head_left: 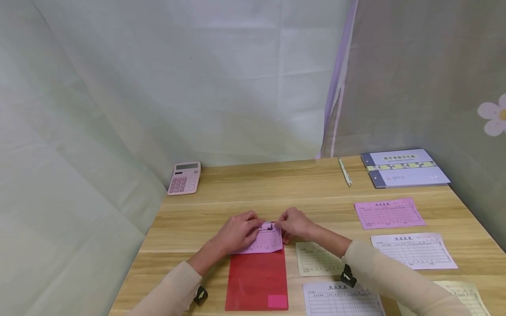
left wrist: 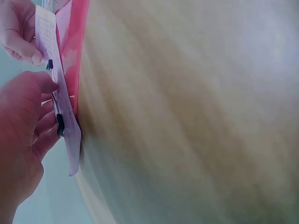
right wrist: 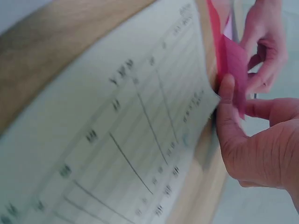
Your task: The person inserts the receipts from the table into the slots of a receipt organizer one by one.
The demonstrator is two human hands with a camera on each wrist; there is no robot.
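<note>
A red folder lies on the wooden table with a pink printed slip over its upper part. Along the slip's top edge runs a thin fastener with black sliders, partly covered by fingers. My left hand pinches the slip beside the fastener, thumb on its face and fingers behind. From the other side my right hand holds the slip's edge between thumb and finger. In the right wrist view, the slip stands up off the folder, between my right hand and the left.
A yellowish form and a white form lie right of the folder. Farther right are a pink form, another white form and another yellowish one. A calculator, a pen and a ledger book lie behind.
</note>
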